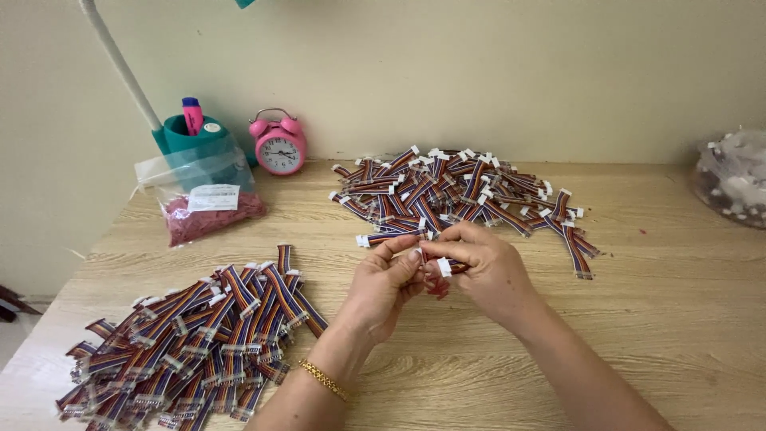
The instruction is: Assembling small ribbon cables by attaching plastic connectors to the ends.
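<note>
Both hands meet above the middle of the wooden table [638, 335]: the left hand [381, 286] and the right hand [487, 267] pinch one short ribbon cable [444, 267] by its white connector, between the far pile of cables [455, 191] and the near-left pile [191, 343], with bare wood around them

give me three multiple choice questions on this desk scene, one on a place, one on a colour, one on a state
1. Where does the alarm clock stand?
A. at the wall beside the teal pen holder
B. on the near pile of cables
C. at the right edge

2. What colour is the clock?
A. blue
B. pink
C. black

3. What are the hands doing?
A. lying flat on the table
B. both pinching one cable piece
C. lifting the clock

Answers: 1 A, it stands at the back left by the holder. 2 B, its case is pink. 3 B, the left hand and right hand meet on the piece.
</note>
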